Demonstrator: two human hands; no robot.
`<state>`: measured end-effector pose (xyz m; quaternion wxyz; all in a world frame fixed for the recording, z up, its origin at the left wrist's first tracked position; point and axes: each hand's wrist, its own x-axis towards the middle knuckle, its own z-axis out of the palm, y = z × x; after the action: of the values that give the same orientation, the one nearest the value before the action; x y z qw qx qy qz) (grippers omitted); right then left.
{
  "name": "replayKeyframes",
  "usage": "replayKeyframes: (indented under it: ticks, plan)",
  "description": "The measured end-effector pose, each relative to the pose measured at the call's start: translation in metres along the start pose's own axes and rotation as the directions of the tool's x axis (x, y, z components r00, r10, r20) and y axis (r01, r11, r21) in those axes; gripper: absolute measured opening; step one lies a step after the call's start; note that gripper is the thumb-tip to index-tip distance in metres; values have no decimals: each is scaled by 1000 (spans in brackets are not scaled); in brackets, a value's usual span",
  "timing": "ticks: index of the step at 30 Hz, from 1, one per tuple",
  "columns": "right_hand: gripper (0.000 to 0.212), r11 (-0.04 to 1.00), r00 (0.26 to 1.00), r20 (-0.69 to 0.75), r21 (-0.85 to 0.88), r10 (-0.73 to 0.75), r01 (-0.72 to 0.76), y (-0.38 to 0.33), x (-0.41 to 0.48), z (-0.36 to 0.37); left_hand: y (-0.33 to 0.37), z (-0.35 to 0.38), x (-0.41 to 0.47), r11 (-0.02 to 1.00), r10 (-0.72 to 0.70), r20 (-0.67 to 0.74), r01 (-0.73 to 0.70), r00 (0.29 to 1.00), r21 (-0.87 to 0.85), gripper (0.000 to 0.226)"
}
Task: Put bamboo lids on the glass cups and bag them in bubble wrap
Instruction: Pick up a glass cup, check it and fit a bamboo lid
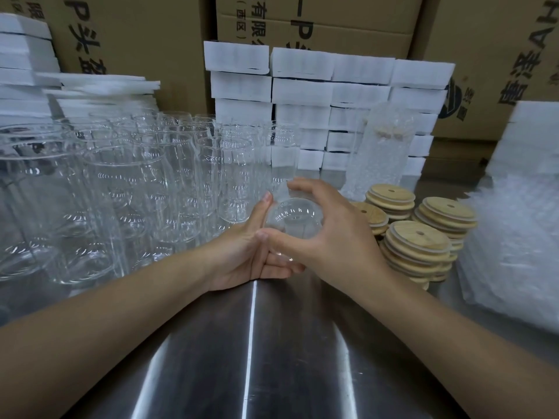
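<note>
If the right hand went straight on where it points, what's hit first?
Past the glass cup it grips, the right hand would probably meet the row of empty glass cups first; depth is unclear.

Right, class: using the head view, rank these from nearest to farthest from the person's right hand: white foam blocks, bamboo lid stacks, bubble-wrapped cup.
1. Bamboo lid stacks, just right of the right hand, which grips a glass cup.
2. Bubble-wrapped cup, upright behind the lids.
3. White foam blocks, stacked farthest back.
</note>
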<state>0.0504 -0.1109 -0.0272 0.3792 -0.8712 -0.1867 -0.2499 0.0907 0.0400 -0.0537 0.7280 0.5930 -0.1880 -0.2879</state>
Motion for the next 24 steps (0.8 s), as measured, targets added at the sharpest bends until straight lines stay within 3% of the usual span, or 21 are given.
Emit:
replayKeyframes:
  ticks: [13, 24]
  plan:
    - [60, 985, 997, -76, 170, -10, 23, 0, 0, 4, 1, 2, 1, 999, 52, 8, -52, 999, 16, 61]
    - [48, 980, 993, -72, 164, -98, 109, 1, 3, 4, -1, -2, 3, 1000, 22, 12, -22, 1000, 6, 72]
